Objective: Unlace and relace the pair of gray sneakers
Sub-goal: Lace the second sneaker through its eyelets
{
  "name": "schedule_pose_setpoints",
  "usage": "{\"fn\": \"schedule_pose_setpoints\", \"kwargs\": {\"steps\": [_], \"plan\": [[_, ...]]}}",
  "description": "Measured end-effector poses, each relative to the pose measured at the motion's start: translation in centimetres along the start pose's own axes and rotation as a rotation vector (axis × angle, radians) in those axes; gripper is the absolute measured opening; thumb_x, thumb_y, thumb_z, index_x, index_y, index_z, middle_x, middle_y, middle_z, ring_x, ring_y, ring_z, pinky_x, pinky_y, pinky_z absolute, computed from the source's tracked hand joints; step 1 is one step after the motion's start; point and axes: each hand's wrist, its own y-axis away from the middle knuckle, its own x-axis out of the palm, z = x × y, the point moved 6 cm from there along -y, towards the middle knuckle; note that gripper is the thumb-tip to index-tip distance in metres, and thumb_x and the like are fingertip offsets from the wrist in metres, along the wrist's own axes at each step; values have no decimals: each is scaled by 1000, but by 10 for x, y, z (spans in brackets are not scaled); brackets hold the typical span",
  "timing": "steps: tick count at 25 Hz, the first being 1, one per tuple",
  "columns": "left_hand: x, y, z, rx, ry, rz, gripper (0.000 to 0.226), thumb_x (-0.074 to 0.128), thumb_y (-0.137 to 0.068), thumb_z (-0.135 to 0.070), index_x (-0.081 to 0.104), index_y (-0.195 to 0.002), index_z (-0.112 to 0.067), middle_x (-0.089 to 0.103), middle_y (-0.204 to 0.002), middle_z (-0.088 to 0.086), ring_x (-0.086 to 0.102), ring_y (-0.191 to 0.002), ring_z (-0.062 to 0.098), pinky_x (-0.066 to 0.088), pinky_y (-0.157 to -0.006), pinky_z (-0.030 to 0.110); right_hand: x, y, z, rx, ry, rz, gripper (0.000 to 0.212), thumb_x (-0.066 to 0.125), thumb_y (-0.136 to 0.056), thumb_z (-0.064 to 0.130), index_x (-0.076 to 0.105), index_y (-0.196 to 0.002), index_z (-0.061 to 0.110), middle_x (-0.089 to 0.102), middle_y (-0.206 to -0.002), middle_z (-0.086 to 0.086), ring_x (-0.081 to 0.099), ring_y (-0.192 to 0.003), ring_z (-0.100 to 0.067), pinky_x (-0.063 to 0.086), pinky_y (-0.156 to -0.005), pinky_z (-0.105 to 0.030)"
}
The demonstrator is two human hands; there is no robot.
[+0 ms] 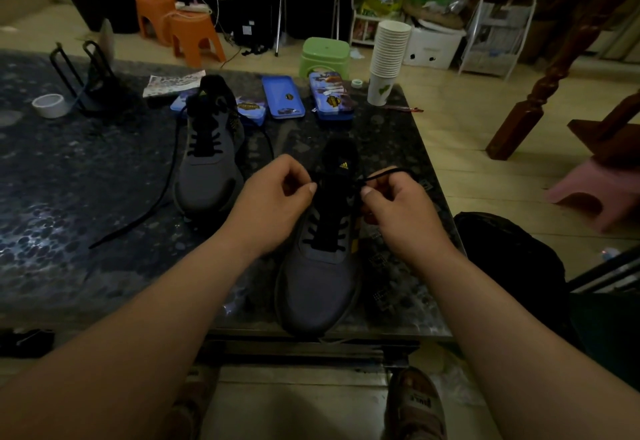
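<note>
Sandalled foot (417, 405): resting on the floor below the toe of the near sneaker (322, 284); the person is sitting close, probably so both arms are reaching it easily.
Near sneaker: standing at the front edge of the table (69, 180), toe pointing at the person, so the eyelets are lying directly under the hands.
Right hand (398, 207): hovering over the near sneaker's upper right side, thumb and forefinger pinching the lace (384, 173), which is arching above the knuckles, likely being drawn taut.
Left hand (273, 197): mirroring it on the upper left, fingers curled, thumb pressing the forefinger, seemingly pinching the other end, which is blending into the black tongue.
Far sneaker (207, 176): sitting behind and left of the near sneaker, well apart, seemingly parked out of the way, its loose lace (152, 204) trailing across the table.
Blue tins (283, 97): lying behind the near sneaker, beyond the working area.
</note>
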Motion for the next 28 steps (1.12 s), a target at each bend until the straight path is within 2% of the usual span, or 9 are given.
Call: {"fn": "schedule_pose_setpoints", "kwargs": {"steps": [2,4,6,9,12,17,22,26,28], "plan": [[0,1,-4,63,-98,30,9,70,-96,-21,63,-101,-25,65,-91,-12,61,-81,-1,50,-75,19,0,0,1,1,-1,0,6,67,-98,24,68,-93,27,73,-89,5,71,-88,-17,59,-89,-52],[-1,2,-10,166,-166,29,10,69,-97,-21,65,-104,-26,64,-94,-10,62,-86,5,55,-81,32,1,0,2,-2,5,7,4,67,-97,24,68,-94,27,73,-90,5,71,-88,-16,59,-89,-52],[-3,2,-16,222,-205,13,7,67,-97,-21,64,-102,-25,61,-94,-8,61,-86,12,55,-80,43,2,0,3,-10,32,15,2,67,-97,25,68,-96,26,73,-91,5,70,-88,-16,59,-88,-51],[-3,2,-18,184,-171,-19,4,59,-102,-22,55,-101,-22,62,-89,-6,60,-81,15,53,-74,50,1,1,4,-15,53,6,2,67,-97,25,68,-97,24,73,-92,3,70,-88,-17,59,-87,-49],[-7,2,-21,166,-120,-60,6,51,-107,-22,47,-104,-18,68,-94,-1,65,-82,20,53,-72,56,0,3,5,-3,62,9,3,68,-96,23,67,-99,22,71,-96,0,70,-90,-19,61,-82,-47],[-7,2,-23,161,-79,-64,5,47,-108,-19,45,-105,-17,65,-90,-6,59,-75,12,51,-71,51,0,6,8,-18,57,20,5,71,-94,22,67,-97,22,72,-89,4,70,-86,-16,59,-86,-47],[-7,0,-20,103,-21,-49,6,49,-108,-21,46,-107,-16,62,-90,1,61,-83,21,52,-79,54,2,5,12,-33,93,13,7,69,-96,27,65,-91,25,70,-88,5,69,-86,-16,58,-86,-44],[-3,2,-18,89,-43,2,5,55,-106,-23,53,-105,-20,58,-89,-2,56,-82,15,49,-77,42,3,4,6,41,6,21,10,64,-94,33,63,-89,24,72,-92,-3,70,-90,-25,57,-88,-55],[-5,4,-20,106,-23,-2,7,55,-106,-22,52,-100,-19,58,-85,0,54,-79,19,47,-74,43,2,4,5,71,-17,24,12,62,-93,34,61,-88,24,73,-93,-3,70,-91,-24,56,-89,-57]]}}
